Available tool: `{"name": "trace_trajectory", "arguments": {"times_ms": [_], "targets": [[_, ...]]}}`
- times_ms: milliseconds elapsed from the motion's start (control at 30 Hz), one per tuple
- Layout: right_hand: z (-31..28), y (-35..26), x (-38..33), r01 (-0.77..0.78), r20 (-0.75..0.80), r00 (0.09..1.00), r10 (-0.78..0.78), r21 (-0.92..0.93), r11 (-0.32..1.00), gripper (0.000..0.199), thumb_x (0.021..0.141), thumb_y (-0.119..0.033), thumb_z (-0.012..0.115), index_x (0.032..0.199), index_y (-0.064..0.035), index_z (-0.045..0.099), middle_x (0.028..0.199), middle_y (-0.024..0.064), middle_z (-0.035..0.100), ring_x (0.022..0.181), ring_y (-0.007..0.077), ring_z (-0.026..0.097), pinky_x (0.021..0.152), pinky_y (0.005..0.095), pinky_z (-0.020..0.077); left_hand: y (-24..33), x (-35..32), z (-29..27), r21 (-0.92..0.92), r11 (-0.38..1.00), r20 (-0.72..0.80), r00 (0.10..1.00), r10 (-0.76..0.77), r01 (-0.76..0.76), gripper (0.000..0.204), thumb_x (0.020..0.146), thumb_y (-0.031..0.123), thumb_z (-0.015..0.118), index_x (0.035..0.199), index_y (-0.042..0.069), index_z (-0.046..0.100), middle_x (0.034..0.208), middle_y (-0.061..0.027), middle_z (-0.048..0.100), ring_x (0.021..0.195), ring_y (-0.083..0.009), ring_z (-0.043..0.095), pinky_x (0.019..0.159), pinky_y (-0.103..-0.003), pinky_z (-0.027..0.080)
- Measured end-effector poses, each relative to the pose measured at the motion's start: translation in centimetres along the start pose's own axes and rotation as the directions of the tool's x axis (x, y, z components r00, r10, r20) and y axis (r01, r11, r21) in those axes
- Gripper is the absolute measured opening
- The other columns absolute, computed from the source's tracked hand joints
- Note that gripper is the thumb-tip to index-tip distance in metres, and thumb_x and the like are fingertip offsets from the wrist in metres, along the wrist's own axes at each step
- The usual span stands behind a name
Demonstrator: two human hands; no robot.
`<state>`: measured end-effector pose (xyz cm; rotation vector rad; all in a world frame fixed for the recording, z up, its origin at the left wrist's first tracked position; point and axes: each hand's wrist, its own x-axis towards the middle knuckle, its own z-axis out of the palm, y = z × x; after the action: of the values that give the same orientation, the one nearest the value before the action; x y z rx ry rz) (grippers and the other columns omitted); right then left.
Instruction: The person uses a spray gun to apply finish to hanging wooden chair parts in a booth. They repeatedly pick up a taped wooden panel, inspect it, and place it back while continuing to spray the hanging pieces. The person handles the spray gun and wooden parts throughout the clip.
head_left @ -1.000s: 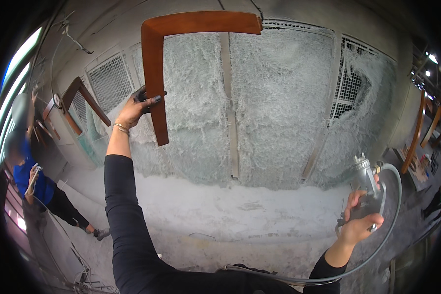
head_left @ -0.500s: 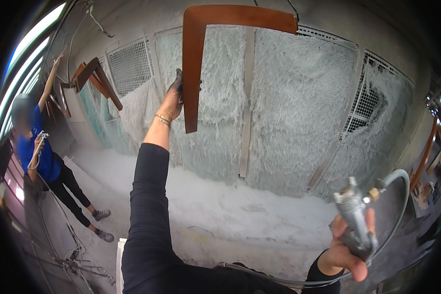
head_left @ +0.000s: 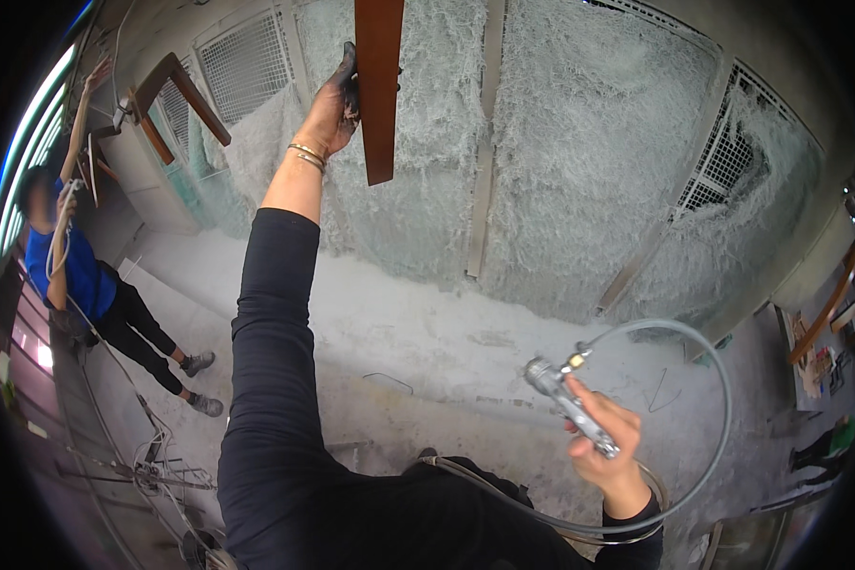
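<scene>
My left hand [head_left: 335, 103], its fingers stained dark, reaches up and is closed on the edge of a reddish-brown wooden frame piece [head_left: 380, 104]. Its fingers pass behind the wood, and small dark tips show at the far edge. The upper part of the piece is cut off by the picture's top. In my right hand [head_left: 610, 435], at the lower right, is a silver spray gun [head_left: 565, 394], tilted with its head up and to the left, well apart from the wood. A grey hose [head_left: 728, 399] loops from its fitting round to my body.
Behind the wood stands a wall of filter panels [head_left: 589, 161] shaggy with whitish overspray. To the left, a co-worker in a blue shirt [head_left: 71, 271] holds another spray gun beside a hanging brown frame [head_left: 176, 95]. Tangled hoses [head_left: 157, 465] lie at the lower left.
The view has tipped down, so the wooden piece and my left hand sit higher in the picture. My right hand has brought the spray gun inward to the left and turned it.
</scene>
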<state>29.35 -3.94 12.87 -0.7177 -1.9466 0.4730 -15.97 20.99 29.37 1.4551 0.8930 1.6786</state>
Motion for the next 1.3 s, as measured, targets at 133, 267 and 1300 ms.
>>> {"name": "trace_trajectory", "arguments": {"times_ms": [133,267,1300], "targets": [[-0.9,-0.2,0.0,0.032,0.007,0.999,-0.032,-0.009,0.999,0.092,0.086,-0.070,0.067,0.127,0.0132,0.065,0.069,0.0117,0.063,0.057,0.0170,0.059,0.053,0.0301,0.0468,-0.1,0.1,-0.5,0.006,1.000,0.039,0.999,-0.024,0.023,0.072,0.099,0.067,0.052,0.138,0.006,0.060,0.111,-0.0080,0.070,0.081,-0.0091,0.055,0.071,-0.025,0.044],[-3.5,-1.7,-1.3,0.169,-0.360,0.924,-0.128,0.083,0.982,0.103,0.088,-0.082,0.051,0.124,0.0133,0.065,0.067,0.0092,0.064,0.057,0.0167,0.060,0.054,0.0317,0.0510,0.8,-1.3,-0.3,0.007,0.999,0.139,0.990,-0.032,0.031,0.072,0.100,0.056,0.059,0.151,0.006,0.047,0.140,-0.0138,0.061,0.118,-0.0183,0.062,0.096,-0.031,0.051],[-12.8,-11.8,20.7,0.031,-0.523,0.846,-0.108,-0.155,0.987,0.085,0.100,-0.078,0.020,0.085,-0.0023,0.055,0.072,0.0037,0.056,0.053,0.0057,0.045,0.040,0.0204,0.0281,-0.3,-0.8,4.2,0.541,0.826,0.006,0.983,0.184,-0.158,0.074,0.094,0.031,0.075,0.146,-0.014,0.045,0.137,-0.0270,0.062,0.123,-0.0281,0.064,0.105,-0.033,0.049]]}}
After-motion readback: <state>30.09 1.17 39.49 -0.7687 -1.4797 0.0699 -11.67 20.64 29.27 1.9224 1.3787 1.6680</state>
